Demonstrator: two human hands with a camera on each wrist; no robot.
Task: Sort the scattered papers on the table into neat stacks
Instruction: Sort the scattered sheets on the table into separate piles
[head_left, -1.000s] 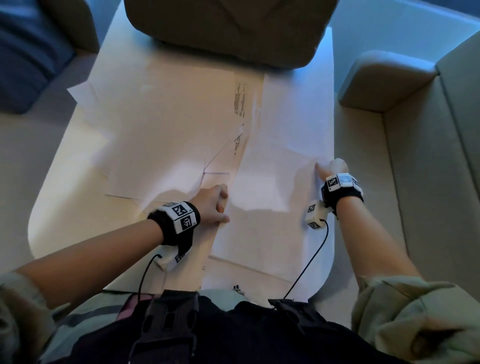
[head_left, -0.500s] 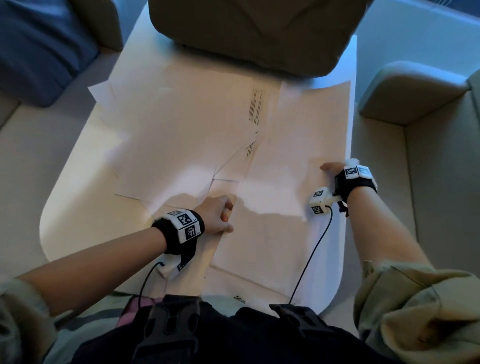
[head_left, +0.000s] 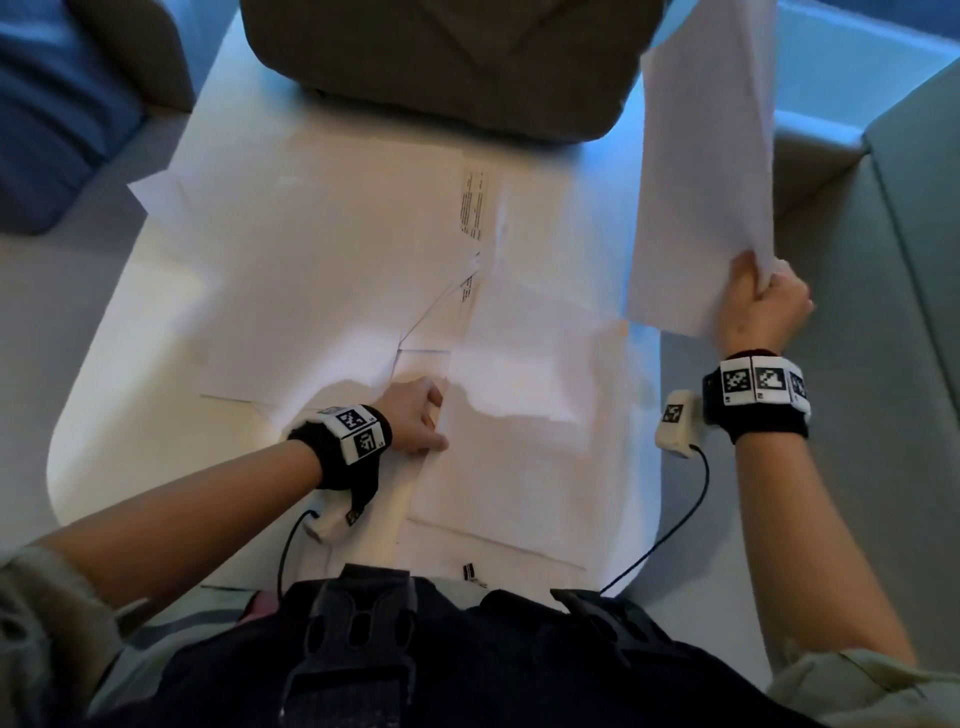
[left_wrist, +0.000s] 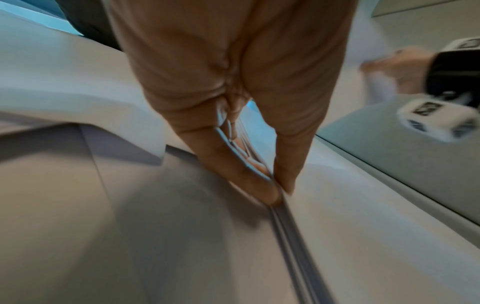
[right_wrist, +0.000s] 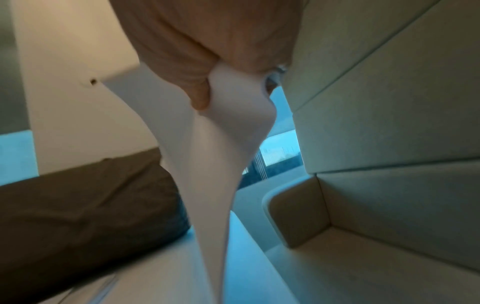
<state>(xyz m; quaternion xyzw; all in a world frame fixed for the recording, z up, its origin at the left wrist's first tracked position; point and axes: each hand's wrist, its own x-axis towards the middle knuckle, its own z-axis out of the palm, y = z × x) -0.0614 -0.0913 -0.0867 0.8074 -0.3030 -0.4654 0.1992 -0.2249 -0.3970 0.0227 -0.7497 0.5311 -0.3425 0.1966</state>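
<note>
White sheets (head_left: 322, 270) lie scattered and overlapping across the white table (head_left: 104, 415). My right hand (head_left: 763, 301) grips the lower corner of one large sheet (head_left: 701, 182) and holds it upright in the air over the table's right edge; in the right wrist view the hand (right_wrist: 205, 96) pinches that sheet (right_wrist: 213, 185), which bends away. My left hand (head_left: 421, 415) rests near the table's front, thumb and fingers pinching the left edge of a near stack of sheets (head_left: 519, 457). The left wrist view shows this hand (left_wrist: 279, 193) on several layered paper edges (left_wrist: 291, 236).
A dark olive cushion (head_left: 441, 67) covers the table's far end. A beige sofa armrest (head_left: 810, 140) and seat stand close on the right, a blue cushion (head_left: 52, 104) at the far left. A small black clip (head_left: 469, 570) lies at the near edge.
My right hand has taken hold of the sheet that lay flat on the right side and lifted it up off the table. The left hand has stayed at the stack's edge.
</note>
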